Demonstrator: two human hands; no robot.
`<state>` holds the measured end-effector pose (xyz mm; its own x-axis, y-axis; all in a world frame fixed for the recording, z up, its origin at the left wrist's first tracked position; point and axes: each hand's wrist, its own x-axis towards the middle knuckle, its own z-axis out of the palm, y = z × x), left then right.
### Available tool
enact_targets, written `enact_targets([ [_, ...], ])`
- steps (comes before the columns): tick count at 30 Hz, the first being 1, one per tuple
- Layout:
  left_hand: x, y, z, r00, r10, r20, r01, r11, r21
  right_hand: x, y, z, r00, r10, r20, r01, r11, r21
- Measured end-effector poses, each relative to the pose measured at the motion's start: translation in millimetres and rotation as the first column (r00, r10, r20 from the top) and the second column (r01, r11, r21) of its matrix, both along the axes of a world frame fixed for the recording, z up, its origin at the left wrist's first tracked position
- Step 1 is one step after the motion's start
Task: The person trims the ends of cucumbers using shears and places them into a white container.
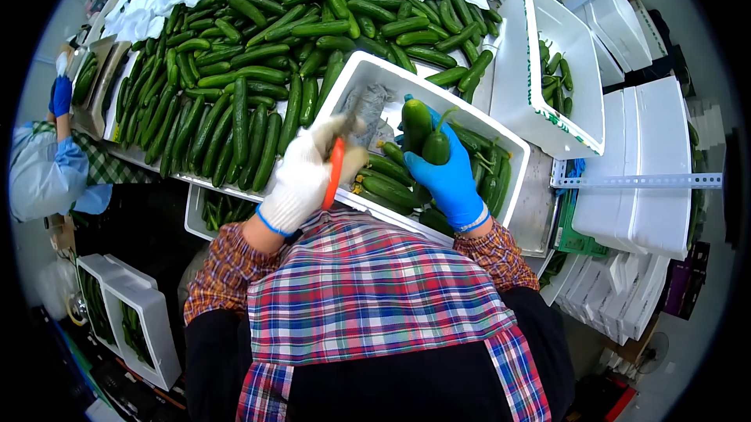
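My left hand (pixel 301 175), in a white knit glove, is closed around orange-handled scissors (pixel 336 168); their blades are blurred by motion. My right hand (pixel 450 181), in a blue rubber glove, grips two cucumbers (pixel 416 126) upright, one with a curved stem on top. Both hands are over a white foam box (pixel 446 101) in front of me. Cucumbers (pixel 387 190) lie inside it around my right hand, and a crumpled grey piece (pixel 374 105) is in its upper left part. The scissors are left of the held cucumbers, apart from them.
A large heap of cucumbers (pixel 258 54) covers the table beyond the box. White cloths (pixel 160 0) lie at its far left. Another foam box (pixel 520 70) with cucumbers stands at right, near stacked foam boxes (pixel 626 156) and a metal bar (pixel 641 181). A co-worker (pixel 51 172) is at left.
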<state>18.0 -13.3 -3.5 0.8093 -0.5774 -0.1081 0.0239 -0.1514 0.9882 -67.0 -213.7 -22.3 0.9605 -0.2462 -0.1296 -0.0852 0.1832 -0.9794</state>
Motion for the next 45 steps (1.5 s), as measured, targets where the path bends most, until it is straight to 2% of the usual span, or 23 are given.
enact_targets([
  [1,2.4,0.6,4.2,0.960,-0.088,0.265,0.065,0.993,0.097,0.6,0.1,-2.6,0.999,-0.027,0.039,0.032,0.989,-0.141],
  [2,-3.4,11.5,19.2,0.958,-0.236,0.163,0.172,0.927,0.333,1.4,-1.7,-5.2,0.999,-0.032,0.039,0.038,0.989,-0.141],
  [4,-7.5,17.2,7.5,0.836,-0.355,0.419,0.155,0.885,0.440,2.8,-5.4,-9.8,0.980,0.028,0.196,0.074,0.867,-0.492],
  [7,-7.4,19.3,6.9,0.794,-0.380,0.474,0.083,0.841,0.535,2.1,-4.7,-6.6,0.988,0.041,0.148,0.044,0.846,-0.531],
  [10,-7.8,16.8,4.6,0.773,-0.381,0.507,0.091,0.858,0.505,1.8,-4.0,-4.6,0.982,0.089,0.168,0.024,0.819,-0.573],
  [14,-9.3,14.0,9.7,0.768,-0.441,0.465,0.097,0.797,0.596,1.9,0.2,-0.2,0.980,0.090,0.176,0.033,0.802,-0.596],
  [16,-10.5,15.2,7.2,0.748,-0.393,0.534,0.071,0.848,0.525,4.9,1.9,-4.0,0.988,-0.005,0.154,0.070,0.905,-0.420],
  [17,-10.0,15.2,5.9,0.748,-0.394,0.534,0.073,0.849,0.524,2.5,-7.4,-4.5,1.000,-0.002,0.031,0.005,0.995,-0.098],
  [18,-8.8,15.0,4.8,0.779,-0.350,0.520,0.062,0.868,0.492,0.3,-16.0,-3.1,0.996,0.043,-0.082,-0.022,0.970,0.241],
  [19,-6.7,15.3,3.3,0.808,-0.307,0.504,0.050,0.887,0.460,2.1,-13.0,7.0,0.995,0.021,-0.094,0.042,0.780,0.624],
  [20,-4.2,16.2,0.2,0.808,-0.307,0.503,0.052,0.887,0.459,4.1,-16.4,5.1,0.995,0.020,-0.094,0.044,0.781,0.624],
  [22,0.4,19.2,-6.1,0.729,-0.264,0.631,0.009,0.926,0.377,9.9,-26.5,-2.5,0.987,-0.003,-0.161,0.151,0.360,0.920],
  [23,1.0,19.9,-4.5,0.669,-0.278,0.689,-0.006,0.926,0.379,11.3,-25.3,-4.7,0.982,-0.065,-0.176,0.187,0.269,0.945],
  [24,1.4,21.5,-5.7,0.669,-0.278,0.690,-0.005,0.926,0.378,11.7,-24.5,-3.4,0.982,-0.066,-0.175,0.187,0.270,0.945],
  [26,1.9,24.3,-9.7,0.535,-0.315,0.784,-0.055,0.913,0.405,12.6,-23.5,0.2,0.956,-0.158,-0.247,0.267,0.124,0.956],
  [30,4.3,20.9,-12.6,0.505,-0.297,0.810,-0.096,0.914,0.395,7.9,-19.5,-2.4,0.976,-0.144,-0.163,0.185,0.155,0.970],
  [32,6.2,16.9,-12.2,0.443,-0.238,0.864,-0.117,0.941,0.319,6.1,-14.3,-0.8,0.974,-0.156,-0.164,0.204,0.288,0.936],
  [35,9.1,14.0,-13.4,0.463,-0.298,0.835,-0.090,0.921,0.379,2.6,-9.1,0.8,0.979,-0.153,-0.135,0.176,0.301,0.937],
  [38,8.2,10.2,-13.2,0.407,-0.247,0.879,-0.104,0.944,0.313,0.6,-11.6,-3.0,0.985,-0.119,-0.127,0.156,0.285,0.946],
  [45,5.2,10.8,-8.0,0.434,-0.253,0.865,-0.106,0.939,0.328,1.9,-8.4,-1.7,0.981,-0.144,-0.129,0.167,0.295,0.941],
])
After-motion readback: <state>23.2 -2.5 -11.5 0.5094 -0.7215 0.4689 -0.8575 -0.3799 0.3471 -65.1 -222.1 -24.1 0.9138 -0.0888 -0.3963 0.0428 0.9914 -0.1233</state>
